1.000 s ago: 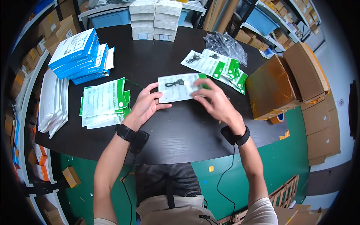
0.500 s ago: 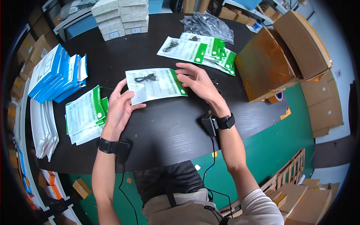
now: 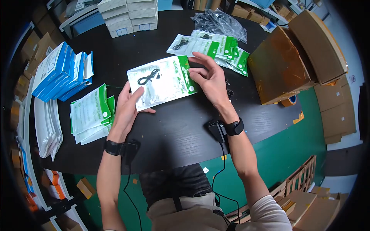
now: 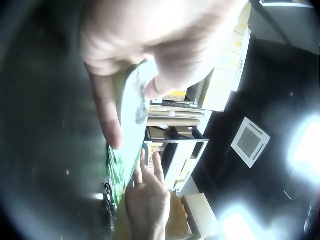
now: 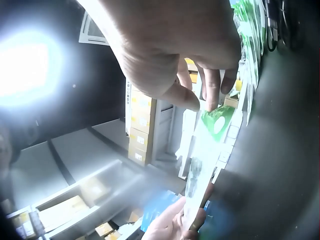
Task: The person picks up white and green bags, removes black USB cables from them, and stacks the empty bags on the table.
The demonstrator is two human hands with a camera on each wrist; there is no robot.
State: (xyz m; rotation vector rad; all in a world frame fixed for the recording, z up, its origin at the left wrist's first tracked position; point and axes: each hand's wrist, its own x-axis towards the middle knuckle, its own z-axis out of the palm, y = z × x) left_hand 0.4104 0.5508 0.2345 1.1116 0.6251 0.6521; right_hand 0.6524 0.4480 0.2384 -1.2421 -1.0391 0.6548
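Observation:
A white pouch with a green end band and a picture of a black cable is held above the table, its green end tilted up in the head view. My left hand grips its left end, thumb on the front and fingers behind. At the green end, my right hand has bent fingers, with thumb and fingertips at the edge. The right wrist view shows those fingertips pinching the pouch's green corner. In the left wrist view the pouch is seen nearly edge-on.
Similar pouches lie at left and back right. Blue-white boxes, white sleeves and pale boxes stand around the table. A clear plastic bag and a cardboard box are at right; black cables lie beside my right hand.
The head view has swung, shifting the scene. The pouch's green end has tilted upward, and my right fingers have moved from over the green band to its outer edge. My left hand keeps its grip.

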